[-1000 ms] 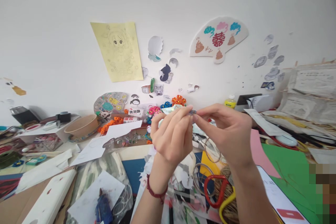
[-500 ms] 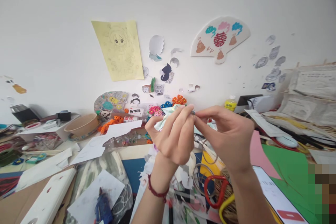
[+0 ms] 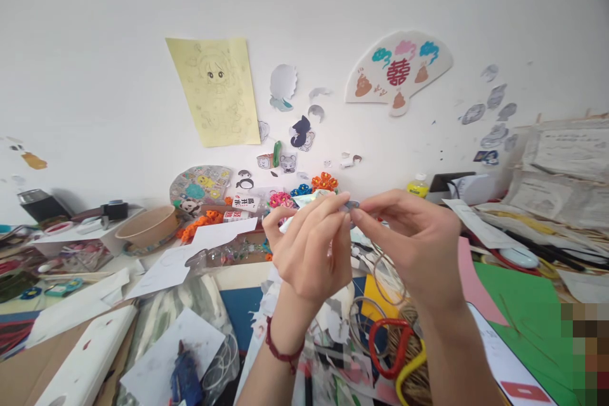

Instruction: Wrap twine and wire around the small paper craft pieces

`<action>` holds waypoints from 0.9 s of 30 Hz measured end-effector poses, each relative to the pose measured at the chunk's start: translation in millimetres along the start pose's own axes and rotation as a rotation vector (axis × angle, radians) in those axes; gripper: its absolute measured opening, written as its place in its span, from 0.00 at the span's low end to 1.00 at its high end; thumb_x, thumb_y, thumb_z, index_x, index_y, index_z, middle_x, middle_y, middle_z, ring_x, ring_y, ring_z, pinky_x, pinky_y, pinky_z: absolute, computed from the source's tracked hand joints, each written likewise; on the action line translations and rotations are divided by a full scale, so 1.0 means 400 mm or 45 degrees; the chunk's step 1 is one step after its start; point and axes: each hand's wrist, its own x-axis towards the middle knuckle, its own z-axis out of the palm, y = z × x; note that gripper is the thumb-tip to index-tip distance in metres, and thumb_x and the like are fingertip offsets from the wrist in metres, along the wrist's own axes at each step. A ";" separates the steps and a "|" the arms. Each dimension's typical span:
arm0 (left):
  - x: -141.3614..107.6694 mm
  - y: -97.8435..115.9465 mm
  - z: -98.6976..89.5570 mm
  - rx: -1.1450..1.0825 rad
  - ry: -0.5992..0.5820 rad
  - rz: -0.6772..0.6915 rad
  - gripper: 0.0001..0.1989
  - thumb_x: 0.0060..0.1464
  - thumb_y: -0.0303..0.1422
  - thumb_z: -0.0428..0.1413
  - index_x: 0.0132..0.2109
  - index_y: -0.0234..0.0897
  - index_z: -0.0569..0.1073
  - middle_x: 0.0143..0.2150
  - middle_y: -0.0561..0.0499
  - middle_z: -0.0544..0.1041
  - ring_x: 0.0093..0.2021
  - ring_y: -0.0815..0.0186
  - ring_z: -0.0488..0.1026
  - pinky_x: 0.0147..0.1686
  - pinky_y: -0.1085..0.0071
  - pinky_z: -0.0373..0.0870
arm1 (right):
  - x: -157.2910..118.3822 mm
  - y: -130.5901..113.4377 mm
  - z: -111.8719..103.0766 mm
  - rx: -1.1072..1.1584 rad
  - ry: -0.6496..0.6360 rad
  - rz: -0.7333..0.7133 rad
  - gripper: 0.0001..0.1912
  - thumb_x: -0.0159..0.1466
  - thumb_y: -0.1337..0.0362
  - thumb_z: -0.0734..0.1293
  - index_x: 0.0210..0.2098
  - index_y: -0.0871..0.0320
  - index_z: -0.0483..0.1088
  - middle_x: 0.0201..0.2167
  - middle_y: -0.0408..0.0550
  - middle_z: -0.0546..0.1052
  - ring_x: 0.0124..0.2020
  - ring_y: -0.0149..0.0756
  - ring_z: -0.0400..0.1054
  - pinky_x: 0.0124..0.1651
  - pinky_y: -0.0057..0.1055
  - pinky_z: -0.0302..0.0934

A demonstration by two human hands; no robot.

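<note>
"State of each grip?"
"Right hand (image 3: pixel 412 241): thumb and forefinger pinched together on a small grey-blue piece (image 3: pixel 351 205). Left hand (image 3: pixel 311 250): fingertips at the piece's other side; thumb hidden, so whether they clamp it I cannot tell."
"Location of the piece?"
"Between both hands' fingertips, raised above the bench (image 3: pixel 240 275)."
"Surroundings?"
"A red loop handle (image 3: pixel 398 325) lies below the hands, beside brown twine (image 3: pixel 419 387). A blue glue gun (image 3: pixel 186 379) rests on a white sheet (image 3: pixel 152 374), left of the left forearm."
</note>
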 end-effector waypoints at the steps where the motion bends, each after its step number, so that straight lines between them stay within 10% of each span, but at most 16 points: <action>1: 0.001 0.000 -0.001 -0.001 -0.005 -0.002 0.06 0.56 0.22 0.58 0.37 0.38 0.72 0.39 0.51 0.85 0.37 0.63 0.83 0.47 0.60 0.62 | 0.000 0.001 0.000 0.007 -0.003 0.005 0.05 0.58 0.72 0.74 0.31 0.55 0.77 0.27 0.41 0.78 0.27 0.28 0.71 0.31 0.24 0.68; 27: 0.002 -0.003 -0.011 0.035 -0.033 0.034 0.06 0.57 0.23 0.58 0.38 0.39 0.71 0.38 0.52 0.85 0.37 0.62 0.83 0.49 0.59 0.61 | 0.002 0.001 0.002 -0.039 0.005 -0.028 0.05 0.58 0.71 0.73 0.31 0.55 0.78 0.28 0.42 0.79 0.29 0.30 0.71 0.32 0.26 0.70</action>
